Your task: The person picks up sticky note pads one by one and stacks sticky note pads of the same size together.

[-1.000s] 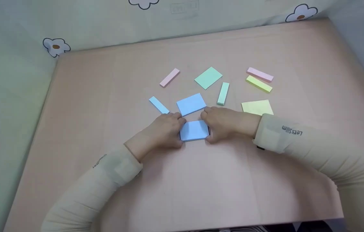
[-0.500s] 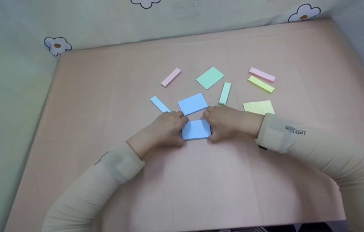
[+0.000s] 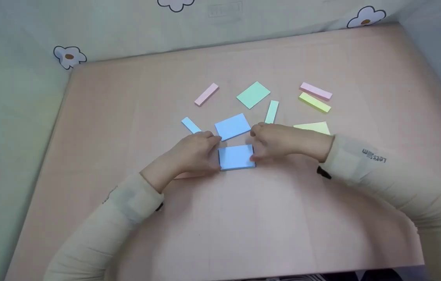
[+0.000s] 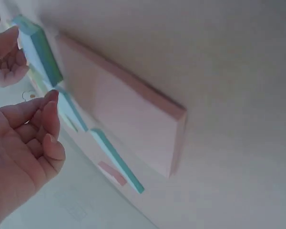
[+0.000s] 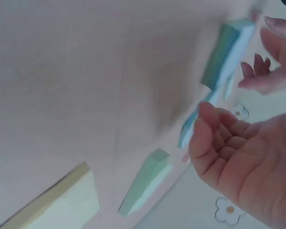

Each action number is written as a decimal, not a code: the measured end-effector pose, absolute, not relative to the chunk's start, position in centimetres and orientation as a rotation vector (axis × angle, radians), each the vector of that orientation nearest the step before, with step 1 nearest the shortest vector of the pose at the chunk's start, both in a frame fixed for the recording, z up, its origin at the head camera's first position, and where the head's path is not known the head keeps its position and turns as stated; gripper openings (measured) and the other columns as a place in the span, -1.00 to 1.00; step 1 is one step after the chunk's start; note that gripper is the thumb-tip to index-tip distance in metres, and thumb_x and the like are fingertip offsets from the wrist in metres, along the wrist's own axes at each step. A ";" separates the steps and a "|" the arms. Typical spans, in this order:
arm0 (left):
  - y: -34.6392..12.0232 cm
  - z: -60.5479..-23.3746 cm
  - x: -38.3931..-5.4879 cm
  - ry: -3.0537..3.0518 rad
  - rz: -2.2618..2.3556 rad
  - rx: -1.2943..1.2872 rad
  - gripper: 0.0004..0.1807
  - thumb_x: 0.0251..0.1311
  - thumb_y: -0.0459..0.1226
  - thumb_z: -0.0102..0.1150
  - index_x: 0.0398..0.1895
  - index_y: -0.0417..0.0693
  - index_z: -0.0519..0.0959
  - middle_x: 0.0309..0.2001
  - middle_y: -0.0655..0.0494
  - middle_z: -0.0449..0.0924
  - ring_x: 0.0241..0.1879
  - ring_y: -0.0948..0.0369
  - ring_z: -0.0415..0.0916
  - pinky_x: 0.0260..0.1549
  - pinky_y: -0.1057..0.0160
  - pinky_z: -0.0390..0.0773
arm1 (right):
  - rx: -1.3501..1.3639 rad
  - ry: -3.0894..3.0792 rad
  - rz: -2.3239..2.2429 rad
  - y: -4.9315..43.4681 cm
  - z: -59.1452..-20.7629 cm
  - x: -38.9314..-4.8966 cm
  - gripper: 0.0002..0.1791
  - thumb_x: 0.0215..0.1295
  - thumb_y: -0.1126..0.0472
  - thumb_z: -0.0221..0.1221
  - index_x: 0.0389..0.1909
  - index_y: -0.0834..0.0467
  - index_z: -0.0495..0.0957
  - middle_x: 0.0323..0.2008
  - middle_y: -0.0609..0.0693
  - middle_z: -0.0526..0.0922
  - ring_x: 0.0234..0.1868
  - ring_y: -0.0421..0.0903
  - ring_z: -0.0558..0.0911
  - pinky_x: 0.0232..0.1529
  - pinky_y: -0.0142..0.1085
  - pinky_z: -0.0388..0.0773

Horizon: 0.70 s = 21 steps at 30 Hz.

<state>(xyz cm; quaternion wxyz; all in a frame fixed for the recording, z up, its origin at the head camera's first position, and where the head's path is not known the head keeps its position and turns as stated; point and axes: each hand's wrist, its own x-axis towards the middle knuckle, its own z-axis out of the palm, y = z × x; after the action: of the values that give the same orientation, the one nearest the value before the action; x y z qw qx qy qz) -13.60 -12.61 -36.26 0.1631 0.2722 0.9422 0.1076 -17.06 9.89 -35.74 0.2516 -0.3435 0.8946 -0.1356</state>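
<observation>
A thick light-blue sticky-note pad (image 3: 236, 157) lies flat between the two hands, its sides facing them. My left hand (image 3: 195, 152) hovers just left of it, fingers loosely curled around nothing. A large pink sticky-note pad (image 4: 124, 107) lies beneath that hand, mostly hidden in the head view. To the right, my right hand (image 3: 277, 140) is raised off the table with loosely bent fingers and nothing in them; its thumb tip overlaps the blue pad's edge in the head view. Another blue pad (image 3: 232, 127) lies tilted just behind the first.
Around the hands lie a light-blue strip (image 3: 191, 125), a green strip (image 3: 272, 112), a green pad (image 3: 253, 95), a pink strip (image 3: 206, 95), a second pink strip (image 3: 316, 91), a yellow strip (image 3: 314, 102) and a yellow pad (image 5: 62, 205). A flowered cloth wall (image 3: 126, 31) borders the table.
Both hands held the sides of the near blue pad earlier. Now they have let go and moved apart, left hand leftward and right hand slightly rightward and up. The pad stays put.
</observation>
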 end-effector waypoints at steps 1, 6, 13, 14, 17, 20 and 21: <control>-12.7 -36.1 -13.7 2.687 0.346 0.739 -0.42 0.00 -0.16 0.16 0.11 -0.26 0.43 -0.23 -0.04 0.50 -0.29 0.12 0.38 -0.22 0.19 0.44 | -0.883 2.434 -0.443 10.1 -35.5 -17.2 -0.44 0.11 0.07 0.18 0.01 0.40 0.37 -0.28 0.15 0.49 -0.30 -0.02 0.45 -0.18 -0.20 0.42; -12.2 -35.7 -14.1 2.610 0.575 0.397 -0.57 0.15 -0.24 0.02 0.08 -0.24 0.48 -0.22 -0.08 0.55 -0.27 0.12 0.39 -0.20 0.20 0.43 | -0.704 2.390 -0.643 10.4 -35.7 -17.5 -0.59 0.17 0.26 0.08 0.03 0.37 0.42 -0.45 0.05 0.46 -0.37 -0.07 0.41 -0.32 -0.31 0.34; -10.9 -36.5 -14.4 2.533 0.660 0.178 -0.58 0.13 -0.20 0.13 0.02 -0.25 0.52 -0.02 -0.07 0.54 -0.15 0.11 0.41 -0.13 0.22 0.43 | -0.556 2.301 -0.706 9.3 -37.0 -17.0 -0.62 0.18 0.27 0.12 0.01 0.36 0.45 -0.65 -0.01 0.48 -0.62 -0.20 0.42 -0.51 -0.42 0.30; -10.8 -36.6 -14.4 2.535 0.664 0.167 -0.59 0.12 -0.20 0.15 0.00 -0.25 0.53 -0.04 -0.07 0.54 -0.18 0.11 0.41 -0.17 0.23 0.42 | -0.534 2.287 -0.713 9.2 -37.1 -16.9 -0.61 0.18 0.27 0.13 0.02 0.35 0.44 -0.66 -0.02 0.48 -0.65 -0.21 0.43 -0.53 -0.43 0.31; -10.5 -36.8 -14.5 2.534 0.688 0.130 -0.61 0.10 -0.24 0.20 -0.03 -0.27 0.54 -0.10 -0.07 0.55 -0.24 0.13 0.42 -0.27 0.29 0.42 | -0.501 2.262 -0.735 9.1 -37.3 -16.9 -0.61 0.19 0.30 0.14 0.03 0.35 0.43 -0.63 -0.01 0.49 -0.65 -0.22 0.46 -0.55 -0.46 0.35; -10.2 -37.0 -14.4 2.538 0.707 0.109 -0.63 0.08 -0.27 0.22 -0.05 -0.28 0.54 -0.13 -0.07 0.55 -0.28 0.14 0.43 -0.32 0.31 0.43 | -0.490 2.256 -0.753 8.9 -37.4 -16.9 -0.63 0.19 0.33 0.14 0.02 0.34 0.43 -0.60 0.00 0.50 -0.64 -0.22 0.49 -0.55 -0.48 0.37; -10.1 -37.0 -14.4 2.538 0.713 0.109 -0.63 0.08 -0.28 0.22 -0.05 -0.28 0.54 -0.12 -0.07 0.55 -0.27 0.14 0.44 -0.31 0.31 0.44 | -0.492 2.256 -0.757 8.9 -37.4 -16.9 -0.64 0.18 0.34 0.14 0.02 0.34 0.44 -0.59 0.01 0.50 -0.64 -0.22 0.49 -0.55 -0.48 0.37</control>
<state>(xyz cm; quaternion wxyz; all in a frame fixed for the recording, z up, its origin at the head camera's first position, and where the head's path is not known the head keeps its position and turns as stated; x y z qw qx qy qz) -14.41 -10.11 -36.99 0.2490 0.0398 0.9317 0.2616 -16.89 8.88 -37.41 0.3485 -0.1897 0.8702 -0.2920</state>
